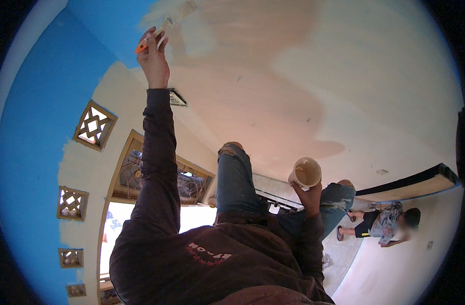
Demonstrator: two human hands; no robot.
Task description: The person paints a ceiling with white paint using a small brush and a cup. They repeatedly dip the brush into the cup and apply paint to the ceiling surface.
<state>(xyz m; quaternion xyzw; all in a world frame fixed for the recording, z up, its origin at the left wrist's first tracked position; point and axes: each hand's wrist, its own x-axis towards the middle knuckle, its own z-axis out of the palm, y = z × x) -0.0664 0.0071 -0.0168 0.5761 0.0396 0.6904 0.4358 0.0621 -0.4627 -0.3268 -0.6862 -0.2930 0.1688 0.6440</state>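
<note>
Left hand (153, 57) pinched a brush (168, 23) up high, right hand (309, 195) cupped a tub (307, 173) low.
The bristles (183, 11) seemed to meet the wall (253, 94) near where pale paint (199, 40) bordered blue (103, 23) — the tub sat well below, its mouth toward the camera, its fill hard to judge. Good coverage probably called for light, overlapping strokes from the pale edge into the blue, a modest load on the bristles — and the tub kept level.

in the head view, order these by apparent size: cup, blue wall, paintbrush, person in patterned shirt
1. Blue wall
2. Person in patterned shirt
3. Cup and paintbrush, unranked: the paintbrush looks longer but much narrower
</note>
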